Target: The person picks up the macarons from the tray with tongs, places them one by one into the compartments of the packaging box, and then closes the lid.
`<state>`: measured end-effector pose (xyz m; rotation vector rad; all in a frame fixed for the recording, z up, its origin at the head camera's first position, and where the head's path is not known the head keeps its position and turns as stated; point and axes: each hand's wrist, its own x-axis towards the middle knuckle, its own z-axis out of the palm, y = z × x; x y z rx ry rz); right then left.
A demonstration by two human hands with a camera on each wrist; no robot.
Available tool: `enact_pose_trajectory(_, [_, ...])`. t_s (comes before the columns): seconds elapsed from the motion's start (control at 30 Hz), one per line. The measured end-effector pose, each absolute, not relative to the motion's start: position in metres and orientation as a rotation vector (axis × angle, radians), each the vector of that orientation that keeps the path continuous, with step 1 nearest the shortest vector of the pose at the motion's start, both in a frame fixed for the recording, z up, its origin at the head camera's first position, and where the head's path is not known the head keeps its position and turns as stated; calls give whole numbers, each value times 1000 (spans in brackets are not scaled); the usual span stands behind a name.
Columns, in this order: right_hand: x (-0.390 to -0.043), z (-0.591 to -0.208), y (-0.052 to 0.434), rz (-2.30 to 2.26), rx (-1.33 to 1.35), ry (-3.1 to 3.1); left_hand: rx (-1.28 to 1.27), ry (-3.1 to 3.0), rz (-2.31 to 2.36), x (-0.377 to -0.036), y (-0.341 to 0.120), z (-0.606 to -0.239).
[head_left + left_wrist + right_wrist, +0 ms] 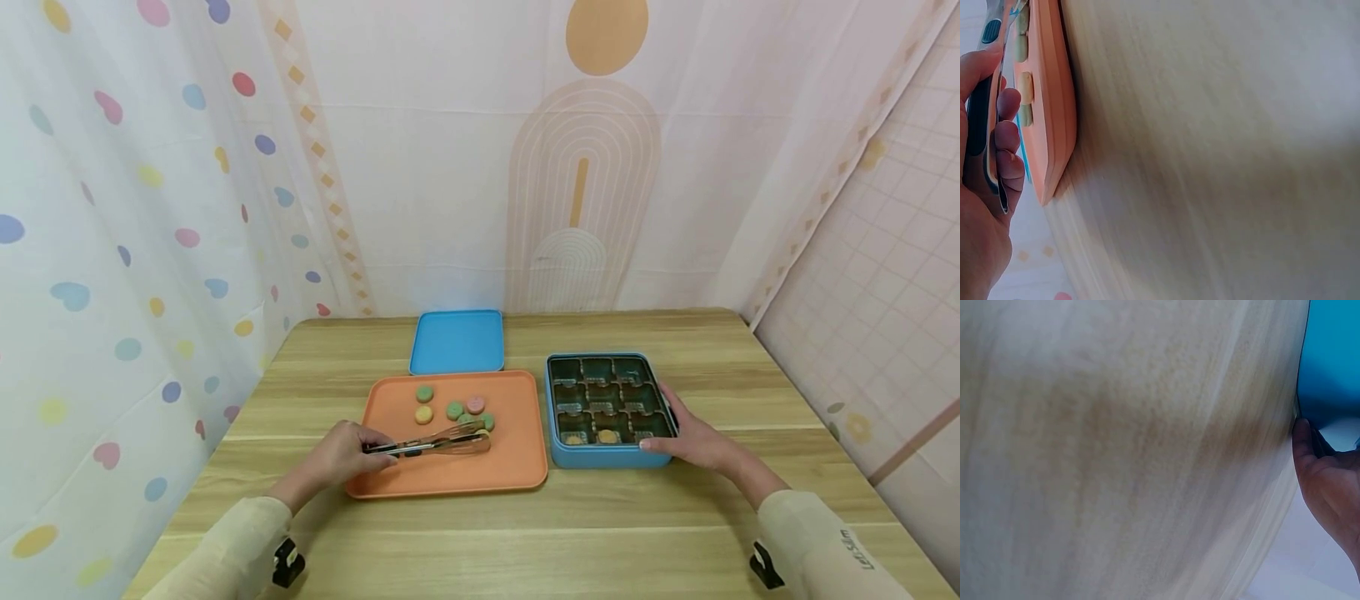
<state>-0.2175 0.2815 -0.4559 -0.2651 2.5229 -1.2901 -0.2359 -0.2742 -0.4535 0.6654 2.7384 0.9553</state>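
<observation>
My left hand [347, 457] grips metal tongs [979, 119], whose ends reach over the orange tray [517, 467]. A yellow macaron [482, 432] lies at the ends of the tongs; whether they pinch it I cannot tell. Around it on the tray are several green macarons [425, 393], a pink macaron [476, 405] and another yellow macaron [423, 414]. My right hand [697, 437] holds the blue box [607, 457] at its right side, thumb at the front corner. Inside is a clear divided insert [600, 395]; yellowish macarons [608, 437] sit in the front-left and front-middle compartments.
A flat blue lid [457, 342] lies behind the tray, close to its back edge. Everything stands on a wooden table [480, 542]. Patterned curtains [420, 167] hang behind the table and on both sides.
</observation>
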Motion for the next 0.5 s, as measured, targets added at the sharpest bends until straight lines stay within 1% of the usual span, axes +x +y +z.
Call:
enact_pose_trajectory(0.17, [-219, -457, 282, -1280, -265, 2525, 634, 2746, 978, -237, -273, -452])
enact_pose_trajectory(0.5, [-217, -455, 281, -1272, -261, 2526, 657, 2794, 957, -245, -262, -442])
